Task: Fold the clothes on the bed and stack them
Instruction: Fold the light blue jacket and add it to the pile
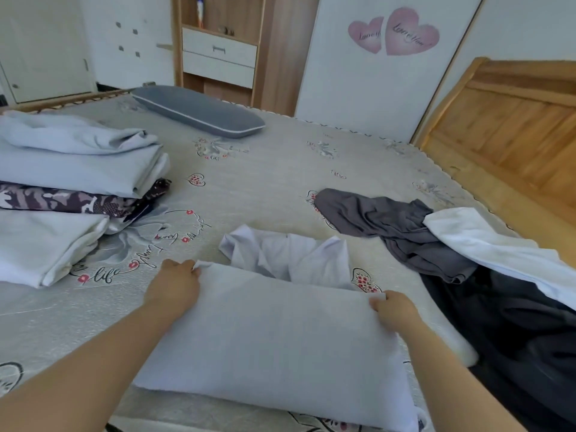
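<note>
Here both hands work one white shirt (274,332), which lies on the bed (274,182) directly in front of the person, near edge toward them. The left hand (174,288) pinches the shirt's far-left corner and the right hand (394,310) pinches its far-right corner, fingers curled round the cloth on each side. The folded panel's long axis runs left to right between the two grips, with the right corner sitting a little nearer than the left. Beyond that held edge, the rest of the shirt lies rumpled, its unfolded part bunched toward the far side. Neither hand is clearly closer to the work; each holds its own end.

The stack (71,169) of folded clothes sits well apart on the left, so the left hand is the nearer one for carrying the shirt over, I judge. A grey garment (399,226) lies crumpled near the shirt's right, with a white cloth (498,247) over a dark one (514,322) further right. A grey pillow (199,110) rests at the far side. Nothing lies between shirt and stack.
</note>
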